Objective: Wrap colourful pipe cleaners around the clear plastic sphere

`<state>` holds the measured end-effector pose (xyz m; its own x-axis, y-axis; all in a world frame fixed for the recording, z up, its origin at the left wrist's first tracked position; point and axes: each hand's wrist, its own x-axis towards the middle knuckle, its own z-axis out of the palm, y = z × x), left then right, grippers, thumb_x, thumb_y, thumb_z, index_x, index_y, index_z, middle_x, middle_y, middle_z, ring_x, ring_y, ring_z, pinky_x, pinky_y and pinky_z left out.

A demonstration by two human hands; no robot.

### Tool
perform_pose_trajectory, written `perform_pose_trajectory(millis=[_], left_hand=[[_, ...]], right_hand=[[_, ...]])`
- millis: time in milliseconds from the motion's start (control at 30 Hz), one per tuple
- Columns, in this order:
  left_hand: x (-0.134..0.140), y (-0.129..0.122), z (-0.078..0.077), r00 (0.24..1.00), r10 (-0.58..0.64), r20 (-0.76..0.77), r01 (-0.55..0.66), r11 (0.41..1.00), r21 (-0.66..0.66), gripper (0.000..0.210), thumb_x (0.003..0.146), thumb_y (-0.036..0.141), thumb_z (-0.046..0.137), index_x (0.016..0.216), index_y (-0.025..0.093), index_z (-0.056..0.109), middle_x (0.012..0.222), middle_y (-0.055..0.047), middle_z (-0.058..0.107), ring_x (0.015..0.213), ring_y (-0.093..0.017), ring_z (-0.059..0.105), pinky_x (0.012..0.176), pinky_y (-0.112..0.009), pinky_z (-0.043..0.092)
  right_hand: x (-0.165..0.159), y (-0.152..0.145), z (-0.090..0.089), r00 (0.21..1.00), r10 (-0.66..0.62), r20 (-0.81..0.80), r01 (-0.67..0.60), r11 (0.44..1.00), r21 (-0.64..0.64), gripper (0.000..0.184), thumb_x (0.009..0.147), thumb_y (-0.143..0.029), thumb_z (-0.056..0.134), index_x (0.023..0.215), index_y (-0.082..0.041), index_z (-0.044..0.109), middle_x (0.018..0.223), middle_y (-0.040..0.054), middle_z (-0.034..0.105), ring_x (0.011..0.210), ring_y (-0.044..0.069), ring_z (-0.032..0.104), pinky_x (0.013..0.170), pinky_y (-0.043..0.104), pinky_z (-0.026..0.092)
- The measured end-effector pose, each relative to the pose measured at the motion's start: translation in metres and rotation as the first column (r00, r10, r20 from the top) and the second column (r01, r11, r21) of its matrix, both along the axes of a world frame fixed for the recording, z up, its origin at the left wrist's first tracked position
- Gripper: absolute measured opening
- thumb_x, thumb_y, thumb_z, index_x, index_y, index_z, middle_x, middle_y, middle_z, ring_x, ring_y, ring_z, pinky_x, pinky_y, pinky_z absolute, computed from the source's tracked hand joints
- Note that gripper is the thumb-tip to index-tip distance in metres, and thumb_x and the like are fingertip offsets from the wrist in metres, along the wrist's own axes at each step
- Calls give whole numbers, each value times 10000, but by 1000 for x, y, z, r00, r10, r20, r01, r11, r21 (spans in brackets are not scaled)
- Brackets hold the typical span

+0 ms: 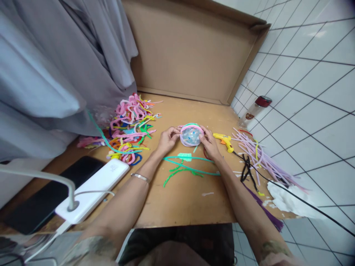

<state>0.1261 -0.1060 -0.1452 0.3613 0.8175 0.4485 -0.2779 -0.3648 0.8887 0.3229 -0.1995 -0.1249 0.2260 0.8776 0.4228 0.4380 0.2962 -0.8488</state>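
A clear round piece (191, 136), bowl-like or disc-like, is ringed with pink, lilac and green pipe cleaners; small blue and whitish specks show in its middle. My left hand (169, 140) pinches its left rim between thumb and fingers. On the opposite side, my right hand (210, 143) grips the rim with the thumb on top. Just below it on the table lies a pale green coiled piece (185, 157). Long teal pipe cleaners (191, 164) and bright green twisted ones (183, 170) lie between my forearms. A yellow glue gun (225, 140) rests beside my right hand.
A pile of colourful pipe cleaners (131, 122) sits at the left, near a white power bank (94, 188) and a black slab (55, 195). Lilac pipe cleaners (263, 159), black pieces (247, 170), white fluff (284, 195) and a bottle (253, 112) are right. Cardboard (191, 51) stands behind.
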Motion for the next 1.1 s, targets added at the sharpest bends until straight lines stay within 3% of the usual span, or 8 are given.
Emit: perform_pose_trajectory(millis=[233,667,867,1100], left_hand=[[4,4,-1,999,36,38,-33,997,-76,136,681,283,725,720,184,640,942,-71,760,1077,-258,683,1031,-451,478],[6,4,1,996,79,29,-74,986,-150,131,678,259,750,724,174,662,901,-79,771,1056,-264,697,1017,-452,490],[2,8,0,996,82,20,-75,971,-226,291,605,384,843,718,175,674,837,-64,766,918,-241,706,934,-419,523],[0,12,-3,998,39,47,-19,932,-361,425,471,429,912,707,156,687,688,-26,709,660,-159,631,796,-352,527]], right_hand=[[-1,3,-4,972,58,-227,-67,997,-31,839,697,-672,734,1388,-238,538,1444,135,559,1341,324,512,1116,510,431],[-1,4,-5,948,108,-300,-119,993,-19,790,625,-431,776,1350,-227,539,1482,130,538,1385,328,490,1154,509,398],[6,8,-8,890,80,-449,-102,995,-24,702,615,-267,721,1299,-220,572,1467,138,546,1398,307,483,1179,529,377],[15,11,-12,823,96,-560,-129,991,-20,608,587,-239,782,1174,-223,623,1394,144,608,1356,294,535,1186,513,391]])
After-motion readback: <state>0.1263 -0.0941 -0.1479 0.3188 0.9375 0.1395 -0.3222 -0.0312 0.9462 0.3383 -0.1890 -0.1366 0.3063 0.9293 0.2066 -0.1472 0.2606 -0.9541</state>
